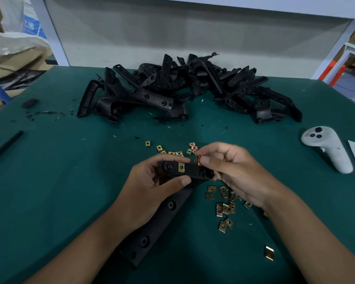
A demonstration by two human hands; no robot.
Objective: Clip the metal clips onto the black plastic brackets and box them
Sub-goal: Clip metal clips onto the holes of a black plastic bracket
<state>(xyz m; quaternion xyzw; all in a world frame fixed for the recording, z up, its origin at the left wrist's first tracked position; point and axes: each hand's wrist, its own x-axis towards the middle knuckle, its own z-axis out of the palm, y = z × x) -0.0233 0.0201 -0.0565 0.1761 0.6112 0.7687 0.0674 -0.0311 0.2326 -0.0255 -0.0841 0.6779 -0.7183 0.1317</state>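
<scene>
1. Left hand [152,181] gripped the bracket [193,171] mid-table, one clip [181,167] already on.
2. Right hand [230,171] pinched a second clip [199,160] at the bracket's 12 o'clock edge.
3. Loose clips [225,208] lay at 5 o'clock, bracket pile [182,89] at 12.

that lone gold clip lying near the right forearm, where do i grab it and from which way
Take the lone clip by its two opposite flat edges, pinching from straight above. It lies flat on the green mat, apart from the other clips, so nothing crowds the fingers.
</scene>
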